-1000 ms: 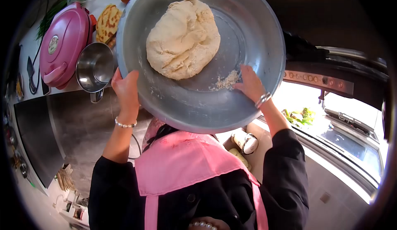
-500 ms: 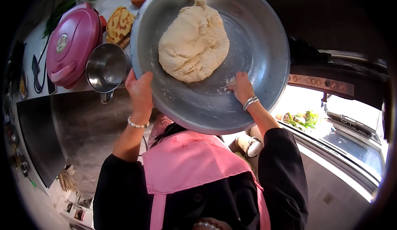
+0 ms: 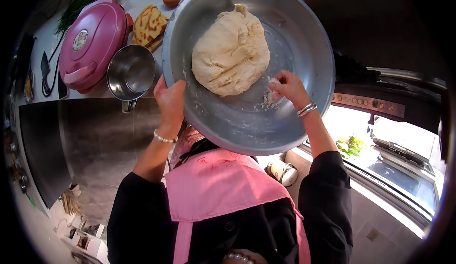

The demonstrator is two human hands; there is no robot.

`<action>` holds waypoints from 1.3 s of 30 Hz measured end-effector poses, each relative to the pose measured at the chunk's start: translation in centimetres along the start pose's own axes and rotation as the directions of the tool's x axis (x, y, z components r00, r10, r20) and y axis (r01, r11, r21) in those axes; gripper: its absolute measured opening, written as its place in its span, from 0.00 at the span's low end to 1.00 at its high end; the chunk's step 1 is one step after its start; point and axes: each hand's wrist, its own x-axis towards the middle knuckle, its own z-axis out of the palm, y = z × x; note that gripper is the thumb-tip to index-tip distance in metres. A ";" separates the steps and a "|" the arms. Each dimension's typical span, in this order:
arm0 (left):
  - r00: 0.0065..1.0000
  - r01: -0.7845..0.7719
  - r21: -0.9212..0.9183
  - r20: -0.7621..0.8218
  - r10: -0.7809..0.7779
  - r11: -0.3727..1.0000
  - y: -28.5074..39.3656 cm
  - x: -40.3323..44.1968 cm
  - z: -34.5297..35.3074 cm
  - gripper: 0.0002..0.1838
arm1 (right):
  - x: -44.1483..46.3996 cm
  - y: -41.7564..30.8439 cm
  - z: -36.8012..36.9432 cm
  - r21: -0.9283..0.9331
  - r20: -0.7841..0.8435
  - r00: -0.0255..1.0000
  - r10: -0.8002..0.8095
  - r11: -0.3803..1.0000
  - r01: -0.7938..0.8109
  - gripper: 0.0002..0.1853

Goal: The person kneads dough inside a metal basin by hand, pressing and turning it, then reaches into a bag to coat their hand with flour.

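A large grey metal basin [image 3: 304, 36] is tilted towards me, and a big lump of pale dough [image 3: 231, 52] lies in it, left of centre. My left hand [image 3: 171, 101] grips the basin's left rim, thumb on the near side and the other fingers partly hidden. Inside the basin, my right hand [image 3: 289, 89] is closed in a pinch, with whitish dough crumbs at its fingertips. More loose dough crumbs [image 3: 269, 103] are scattered on the basin floor just below those fingers. The right hand is apart from the big dough lump.
On the counter at left are a pink electric griddle [image 3: 93, 43], a steel cup [image 3: 131, 73], browned flatbread [image 3: 149, 25] and two eggs [image 3: 171, 0]. At right, a stove's control panel [image 3: 368, 103] and leafy greens [image 3: 350, 146] show. A tin [image 3: 283, 171] stands below the basin.
My right hand has lifted off the basin floor and moved right, its fingers now pinched with crumbs. The crumbs below are more spread. My left hand keeps its hold on the rim.
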 end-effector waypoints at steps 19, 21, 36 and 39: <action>1.000 -0.014 0.038 0.003 0.013 0.999 0.4 -0.2 0.3 0.14 | 0.3 2.3 -2.0 -0.663 0.137 0.933 -0.334 0.669 0.337 0.13; 1.000 -0.016 0.063 0.002 0.016 0.998 0.5 -0.3 0.3 0.14 | 0.3 3.8 -1.1 -0.675 0.227 0.867 -0.444 0.570 0.469 0.15; 1.000 -0.003 0.083 -0.005 0.003 0.997 0.9 -0.3 0.3 0.17 | 2.3 7.2 -0.5 -0.600 0.341 0.708 -0.619 0.436 0.671 0.16; 1.000 0.008 0.092 -0.014 -0.007 0.996 0.6 -0.2 0.2 0.15 | -0.4 9.7 -2.5 -0.643 0.369 0.790 -0.490 0.479 0.597 0.18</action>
